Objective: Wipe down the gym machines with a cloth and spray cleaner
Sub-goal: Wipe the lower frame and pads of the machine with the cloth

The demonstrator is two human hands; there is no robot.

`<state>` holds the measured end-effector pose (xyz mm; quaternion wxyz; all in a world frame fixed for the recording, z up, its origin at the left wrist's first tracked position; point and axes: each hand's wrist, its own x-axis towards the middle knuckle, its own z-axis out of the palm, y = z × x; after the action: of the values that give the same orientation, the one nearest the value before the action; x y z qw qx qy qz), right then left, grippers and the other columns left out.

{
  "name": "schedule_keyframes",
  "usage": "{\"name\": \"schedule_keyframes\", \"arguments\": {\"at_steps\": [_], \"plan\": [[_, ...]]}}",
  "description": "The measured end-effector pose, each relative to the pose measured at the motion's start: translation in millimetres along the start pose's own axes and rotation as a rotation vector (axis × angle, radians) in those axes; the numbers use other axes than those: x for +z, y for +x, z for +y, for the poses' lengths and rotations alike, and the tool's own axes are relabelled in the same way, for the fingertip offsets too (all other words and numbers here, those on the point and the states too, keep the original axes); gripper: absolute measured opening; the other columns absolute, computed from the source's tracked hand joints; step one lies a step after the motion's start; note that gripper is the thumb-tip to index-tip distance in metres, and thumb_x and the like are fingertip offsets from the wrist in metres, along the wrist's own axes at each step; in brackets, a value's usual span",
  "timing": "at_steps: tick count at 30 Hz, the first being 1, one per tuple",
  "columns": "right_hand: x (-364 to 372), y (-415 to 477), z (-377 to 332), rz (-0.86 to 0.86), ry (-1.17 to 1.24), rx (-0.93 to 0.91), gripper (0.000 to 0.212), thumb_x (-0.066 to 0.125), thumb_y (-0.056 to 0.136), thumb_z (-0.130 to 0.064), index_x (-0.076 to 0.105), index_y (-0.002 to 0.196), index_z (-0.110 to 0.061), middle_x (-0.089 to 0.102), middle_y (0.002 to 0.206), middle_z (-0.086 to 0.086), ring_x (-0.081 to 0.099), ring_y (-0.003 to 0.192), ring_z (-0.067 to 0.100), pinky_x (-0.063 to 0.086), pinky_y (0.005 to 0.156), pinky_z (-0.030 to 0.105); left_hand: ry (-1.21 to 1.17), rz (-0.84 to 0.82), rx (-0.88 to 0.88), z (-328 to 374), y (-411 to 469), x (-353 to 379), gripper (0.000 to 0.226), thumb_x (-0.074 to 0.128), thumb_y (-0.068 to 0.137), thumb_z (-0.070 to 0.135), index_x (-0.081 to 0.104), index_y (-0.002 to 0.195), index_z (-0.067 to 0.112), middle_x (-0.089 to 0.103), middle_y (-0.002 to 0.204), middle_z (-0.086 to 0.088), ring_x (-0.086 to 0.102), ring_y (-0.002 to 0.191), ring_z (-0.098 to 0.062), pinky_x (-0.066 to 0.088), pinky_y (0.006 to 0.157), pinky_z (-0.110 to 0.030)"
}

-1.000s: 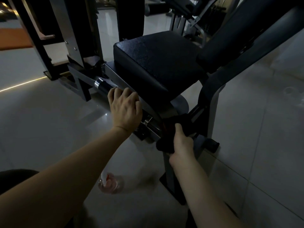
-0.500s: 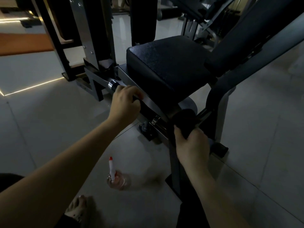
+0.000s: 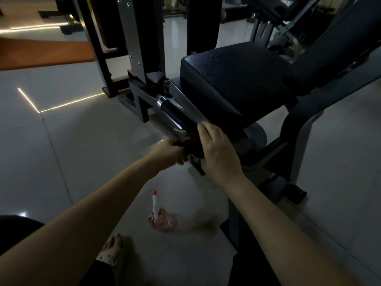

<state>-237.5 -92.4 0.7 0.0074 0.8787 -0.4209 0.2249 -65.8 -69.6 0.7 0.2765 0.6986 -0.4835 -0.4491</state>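
A gym machine with a black padded seat [image 3: 233,79] and a chrome and black handle bar [image 3: 171,112] stands in front of me. A dark cloth [image 3: 192,148] is wrapped over the lower end of that bar. My right hand [image 3: 218,155] lies over the cloth from the right, fingers curved around it. From the left, my blurred left hand [image 3: 168,153] meets the cloth with its fingers curled on the edge. A clear spray bottle [image 3: 159,217] with a red and white nozzle stands on the floor below my hands.
The machine's grey frame and foot [image 3: 288,188] lie to the right of my arm. Black uprights [image 3: 136,38] rise behind the bar. More machines [image 3: 278,21] stand at the back. My foot [image 3: 112,250] rests on the pale tiled floor near the bottle.
My left hand has let go of the upper handle and slid down to the cloth. My right hand has carried the cloth up and left along the bar. The view has shifted.
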Motion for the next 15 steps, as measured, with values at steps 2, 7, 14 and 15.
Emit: {"name": "schedule_keyframes", "arguments": {"at_steps": [2, 7, 14, 15], "plan": [[1, -34, 11, 0.024, -0.014, 0.001, 0.066, 0.055, 0.088, -0.009, 0.036, 0.152, -0.001, 0.037, 0.156, 0.017, 0.037, 0.144, 0.029, 0.035, 0.117, 0.037, -0.078, -0.173, -0.009, 6, -3, 3, 0.022, 0.048, 0.103, 0.012, 0.068, 0.113, 0.01, 0.074, 0.103, -0.015, 0.073, 0.088, -0.021, 0.059, 0.084, -0.036], [-3, -114, 97, 0.114, -0.085, 0.14, 0.079, 0.061, 0.074, 0.015, 0.039, 0.149, 0.004, 0.038, 0.155, 0.02, 0.036, 0.143, 0.035, 0.036, 0.116, 0.051, 0.173, -0.35, 0.036, 29, -2, 17, 0.024, 0.05, 0.102, 0.014, 0.069, 0.115, 0.007, 0.074, 0.109, -0.013, 0.071, 0.102, -0.026, 0.056, 0.096, -0.041], [14, -85, 32, 0.134, 0.096, 0.192, 0.076, 0.069, 0.087, -0.01, 0.031, 0.152, 0.002, 0.033, 0.157, 0.018, 0.025, 0.148, 0.028, 0.028, 0.121, 0.052, 0.048, -0.328, -0.038, 12, 11, 36, 0.022, 0.05, 0.105, 0.02, 0.068, 0.116, 0.014, 0.074, 0.109, -0.009, 0.072, 0.098, -0.02, 0.058, 0.092, -0.036], [18, -73, 14, 0.135, 0.093, 0.193, 0.078, 0.066, 0.089, -0.02, 0.027, 0.153, 0.002, 0.03, 0.159, 0.017, 0.022, 0.15, 0.028, 0.024, 0.122, 0.051, 0.022, -0.323, -0.05, 8, 12, 39, 0.023, 0.05, 0.105, 0.022, 0.067, 0.119, 0.013, 0.074, 0.11, -0.009, 0.072, 0.099, -0.021, 0.059, 0.09, -0.035]]}}
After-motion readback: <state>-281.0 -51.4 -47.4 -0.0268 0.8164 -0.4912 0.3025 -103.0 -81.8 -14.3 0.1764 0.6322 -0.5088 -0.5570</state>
